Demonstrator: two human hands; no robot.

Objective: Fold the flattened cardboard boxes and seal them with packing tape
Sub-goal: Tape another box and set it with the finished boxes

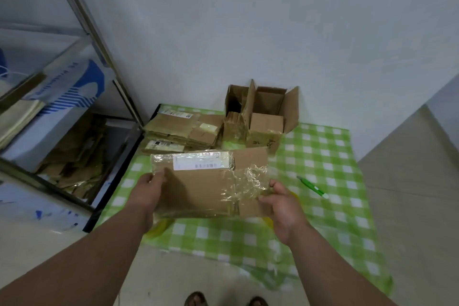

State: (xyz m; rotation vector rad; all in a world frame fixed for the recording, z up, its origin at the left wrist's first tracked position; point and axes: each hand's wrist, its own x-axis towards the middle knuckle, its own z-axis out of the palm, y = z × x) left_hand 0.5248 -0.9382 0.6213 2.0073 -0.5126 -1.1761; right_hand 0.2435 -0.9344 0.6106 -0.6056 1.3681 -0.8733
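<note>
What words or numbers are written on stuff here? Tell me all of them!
None can be read.
Held box, white label: barcode and print, too blurred.
Stack labels: too small.
Open box front: dark handwriting, unreadable.
Blue-and-white pack: blue lettering, blurred.

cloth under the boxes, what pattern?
Green and white check, on the cloth; seen in the head view, the only one.

No text is legible: the white barcode label on the held flattened box and the blue print on the shelf sack are blurred.
</note>
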